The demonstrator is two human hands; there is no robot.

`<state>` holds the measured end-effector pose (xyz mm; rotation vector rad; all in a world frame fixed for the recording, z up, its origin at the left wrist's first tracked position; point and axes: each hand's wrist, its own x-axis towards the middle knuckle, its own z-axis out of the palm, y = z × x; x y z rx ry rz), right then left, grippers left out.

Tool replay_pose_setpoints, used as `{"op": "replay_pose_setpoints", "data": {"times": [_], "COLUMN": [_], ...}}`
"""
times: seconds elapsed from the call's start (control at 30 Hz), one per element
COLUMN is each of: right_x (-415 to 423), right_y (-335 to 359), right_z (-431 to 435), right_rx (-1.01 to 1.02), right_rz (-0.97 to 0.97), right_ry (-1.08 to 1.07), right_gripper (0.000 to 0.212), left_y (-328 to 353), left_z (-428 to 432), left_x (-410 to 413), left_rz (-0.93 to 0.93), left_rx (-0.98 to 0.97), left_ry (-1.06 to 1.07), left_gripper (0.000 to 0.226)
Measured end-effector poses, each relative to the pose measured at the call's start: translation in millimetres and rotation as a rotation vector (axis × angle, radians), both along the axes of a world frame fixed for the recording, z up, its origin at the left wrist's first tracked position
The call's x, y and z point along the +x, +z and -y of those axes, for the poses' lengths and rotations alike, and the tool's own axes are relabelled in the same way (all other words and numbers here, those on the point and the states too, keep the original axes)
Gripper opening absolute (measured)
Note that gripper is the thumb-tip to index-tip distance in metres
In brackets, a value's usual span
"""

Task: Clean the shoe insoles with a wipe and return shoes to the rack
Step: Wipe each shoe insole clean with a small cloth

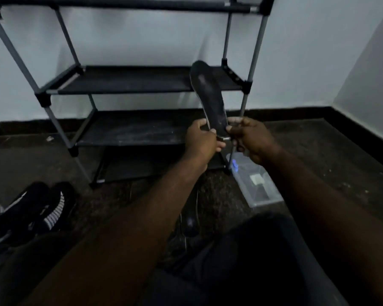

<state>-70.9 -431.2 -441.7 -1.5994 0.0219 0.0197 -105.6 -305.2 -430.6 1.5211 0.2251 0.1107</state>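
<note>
I hold a black shoe insole (209,93) upright in front of the rack, its toe end pointing up. My left hand (200,140) grips its heel end from the left. From the right, my right hand (251,138) pinches the same end. The black shoe rack (128,81) with grey poles stands against the wall; its shelves hold no shoes. A pair of black shoes with striped white trim (38,208) lies on the floor at lower left. Another dark shoe (189,219) lies on the floor between my arms. I see no wipe in either hand.
A clear plastic box (255,184) sits on the floor to the right of the rack's foot, under my right forearm. The floor is dark stone with a black skirting along white walls. My dark-clothed legs fill the bottom of the view.
</note>
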Motion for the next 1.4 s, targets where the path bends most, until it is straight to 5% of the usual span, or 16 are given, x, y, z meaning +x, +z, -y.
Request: {"op": "replay_pose_setpoints", "data": {"times": [0.3,0.53,0.73,0.87,1.0,1.2,1.4], "right_x": [-37,-22,-10,-4,-2,14,23], "right_y": [-99,-154,-175,-182,-183,-163,-168], "right_z": [30,23,14,10,13,37,59], "right_rx": [-0.349,-0.653,-0.762,-0.81,-0.895,-1.254,-1.317], "right_rz": [-0.33,-0.565,-0.748,-0.747,-0.704,-0.301,-0.552], "right_ry": [0.324,0.409,0.554,0.555,0.56,0.034,0.113], "right_gripper": [0.003,0.008,0.016,0.016,0.021,0.03,0.051], "left_y": [-124,-179,-202,-205,-210,-205,-189], "left_z": [-1,-2,-10,-10,-11,1,17], "left_x": [-67,-73,-64,-58,-51,-41,-24], "left_rz": [-0.302,-0.586,-0.626,-0.628,-0.615,-0.535,-0.439], "left_rx": [0.084,0.118,0.244,0.311,0.431,0.347,0.312], "left_ry": [-0.166,-0.268,-0.314,-0.319,-0.286,-0.236,-0.283], "left_gripper": [0.016,0.021,0.018,0.008,0.022,0.017,0.005]}}
